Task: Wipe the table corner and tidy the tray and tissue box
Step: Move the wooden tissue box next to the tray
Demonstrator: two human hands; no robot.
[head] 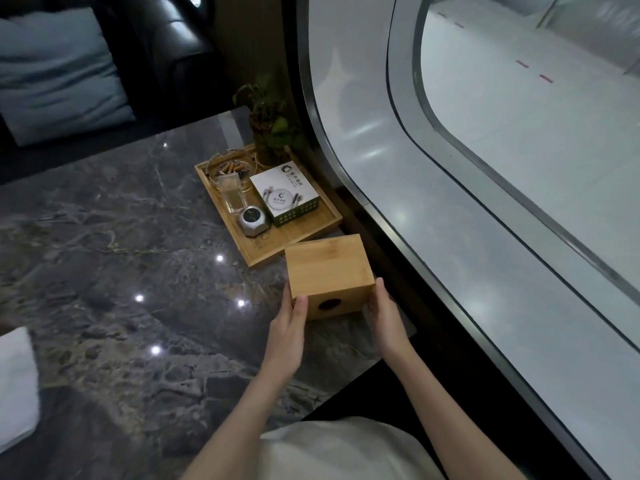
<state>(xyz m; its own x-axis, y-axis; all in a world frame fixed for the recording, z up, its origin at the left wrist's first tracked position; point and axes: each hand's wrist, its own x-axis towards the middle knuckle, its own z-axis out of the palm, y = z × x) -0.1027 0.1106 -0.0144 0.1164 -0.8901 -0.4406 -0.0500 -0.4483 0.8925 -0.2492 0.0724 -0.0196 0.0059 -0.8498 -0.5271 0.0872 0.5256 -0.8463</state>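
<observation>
Two bare hands frame the wooden tissue box in the single head view. The left hand lies against the box's left face with the thumb up the near left edge; the right hand lies against its right face. On both, the fingers are held together and flattened on the wood, clamping the box between the palms, with no pinching at a corner. The box is at the table's near right corner, over the dark marble table and just nearer than the bamboo tray, whose front rim it hides in part; whether it rests on the stone or is lifted slightly cannot be told. Its face with the dark round opening is turned toward the person, and its long axis runs away from the wearer, toward the tray. Both hands are equally close, so either direction of shift is judged open.

On the tray stand a white card box with a green logo and printed characters too small to read, a grey hexagonal object, a clear lidded holder, a glass ashtray and a small potted plant. A white folded cloth lies at the far left table edge, well apart from both hands. No other writing is legible.
</observation>
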